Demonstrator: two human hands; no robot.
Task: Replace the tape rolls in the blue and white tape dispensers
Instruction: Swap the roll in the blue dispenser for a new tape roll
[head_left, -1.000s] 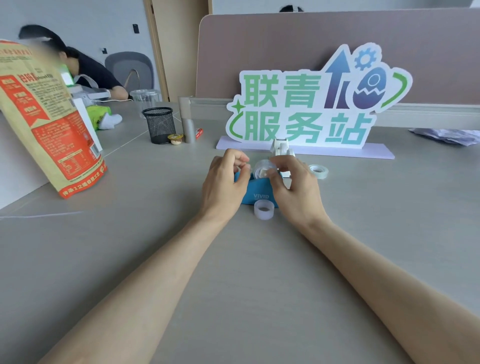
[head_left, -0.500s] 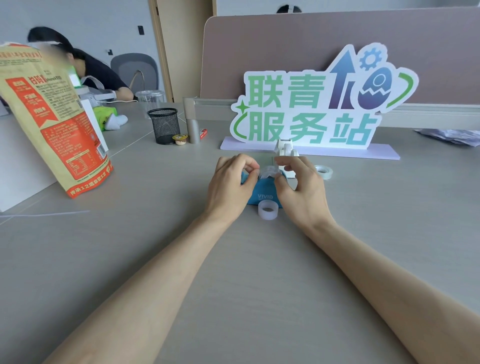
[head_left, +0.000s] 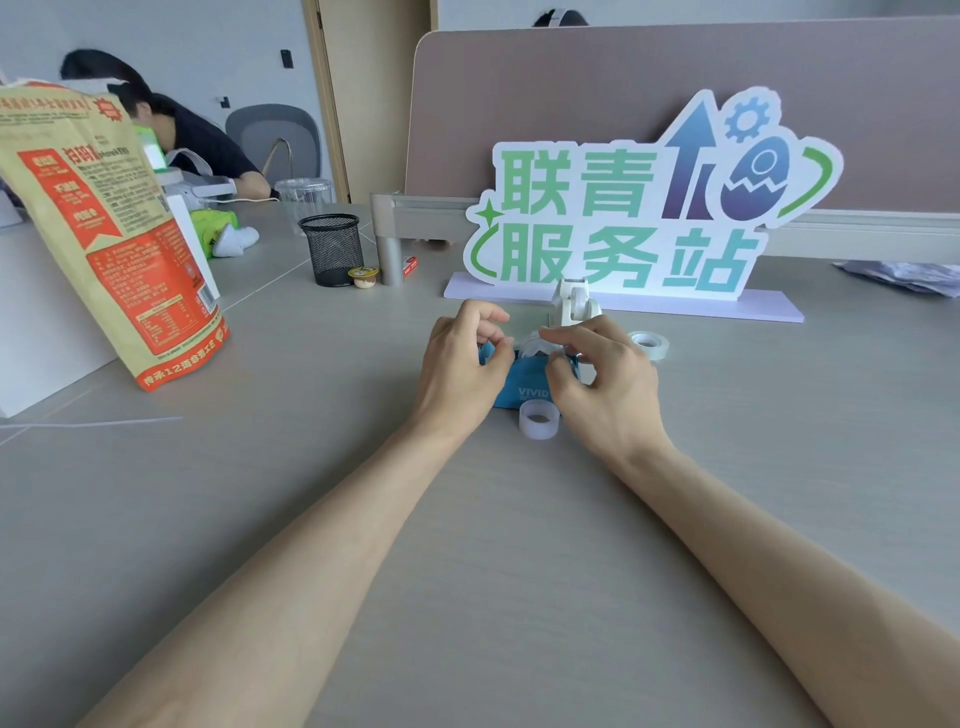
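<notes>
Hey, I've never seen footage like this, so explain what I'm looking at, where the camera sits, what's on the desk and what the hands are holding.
There is no machine here. The camera is worn on a person's head and looks down at their own bare arms. On the grey desk sits a blue tape dispenser. The left hand pinches at its left end, and the right hand works at its top, where a clear tape roll shows. Whether either hand grips anything firmly is hard to tell. A loose ring of tape lies just in front, another roll to the right, and a white dispenser stands behind, before a standing sign.
</notes>
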